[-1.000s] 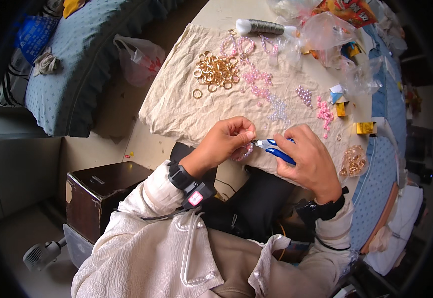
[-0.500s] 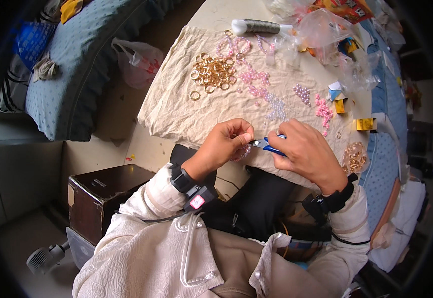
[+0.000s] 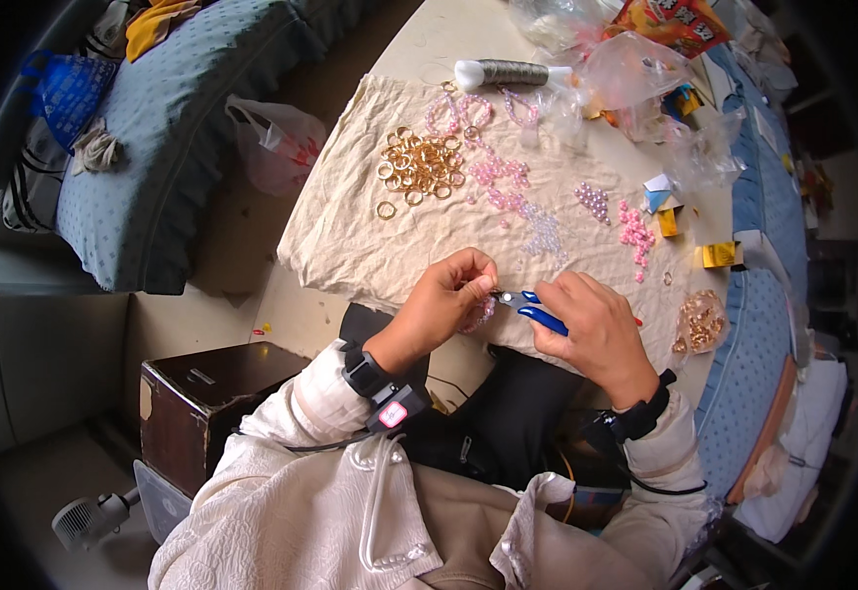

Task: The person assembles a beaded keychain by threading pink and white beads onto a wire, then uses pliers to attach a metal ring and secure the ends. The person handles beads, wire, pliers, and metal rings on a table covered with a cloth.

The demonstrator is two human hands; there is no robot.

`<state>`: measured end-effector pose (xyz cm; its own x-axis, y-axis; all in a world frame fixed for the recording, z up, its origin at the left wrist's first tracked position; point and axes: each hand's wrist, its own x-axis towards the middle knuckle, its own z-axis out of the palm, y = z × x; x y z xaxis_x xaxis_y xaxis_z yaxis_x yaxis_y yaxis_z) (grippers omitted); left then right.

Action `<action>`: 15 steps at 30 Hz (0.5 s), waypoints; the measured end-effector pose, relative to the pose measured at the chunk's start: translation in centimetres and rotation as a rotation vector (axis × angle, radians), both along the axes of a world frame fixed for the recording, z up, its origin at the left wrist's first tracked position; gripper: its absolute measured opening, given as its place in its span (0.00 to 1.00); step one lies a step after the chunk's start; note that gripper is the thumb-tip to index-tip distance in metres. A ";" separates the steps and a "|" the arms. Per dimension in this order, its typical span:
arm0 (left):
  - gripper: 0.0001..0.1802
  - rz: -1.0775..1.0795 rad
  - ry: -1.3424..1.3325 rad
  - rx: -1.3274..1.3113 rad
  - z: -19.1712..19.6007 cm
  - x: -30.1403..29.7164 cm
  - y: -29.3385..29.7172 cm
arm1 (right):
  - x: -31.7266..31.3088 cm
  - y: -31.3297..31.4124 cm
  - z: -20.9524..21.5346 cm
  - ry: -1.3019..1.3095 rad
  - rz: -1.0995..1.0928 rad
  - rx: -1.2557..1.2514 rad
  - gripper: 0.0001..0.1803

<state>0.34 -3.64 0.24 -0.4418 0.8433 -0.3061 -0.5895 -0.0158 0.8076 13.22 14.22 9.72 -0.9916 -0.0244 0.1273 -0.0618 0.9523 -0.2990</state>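
My left hand (image 3: pixel 448 303) is closed, thumb against fingers, on a small ring-shaped strand of pink and clear beads (image 3: pixel 481 313) that hangs below the fingertips. In my right hand (image 3: pixel 598 332) is a pair of small pliers (image 3: pixel 545 320) with blue handles, spread a little apart. The metal jaws reach my left fingertips at the top of the strand; what lies between them is too small to make out. Both hands are just over the near edge of a cream cloth (image 3: pixel 350 231). Beyond them lie loose clear beads (image 3: pixel 544 234) and pink beads (image 3: pixel 500 175).
Gold rings (image 3: pixel 422 165) are piled on the cloth at the left, finished-looking bead loops (image 3: pixel 443 115) and a wire spool (image 3: pixel 502 73) behind. Purple beads (image 3: pixel 593 202), bright pink beads (image 3: pixel 635 228) and a bag of gold pieces (image 3: pixel 701 323) lie right. Plastic bags (image 3: pixel 635 74) crowd the far right.
My right hand has moved slightly left and down, and turned, so that more of the blue handles shows, now spread wider. My left hand still holds the bead strand. The whole view has shifted slightly.
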 end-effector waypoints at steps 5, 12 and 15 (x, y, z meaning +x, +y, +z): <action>0.05 0.032 0.042 -0.017 0.0 0.7 0.3 | 0.1 -0.4 0.8 -0.037 0.011 0.077 0.13; 0.04 0.069 0.061 -0.042 0.1 1.2 0.8 | -0.1 -1.7 1.1 -0.073 -0.035 0.045 0.12; 0.04 0.069 0.039 -0.041 0.4 1.1 0.6 | 0.2 -1.9 1.5 -0.089 -0.057 0.069 0.13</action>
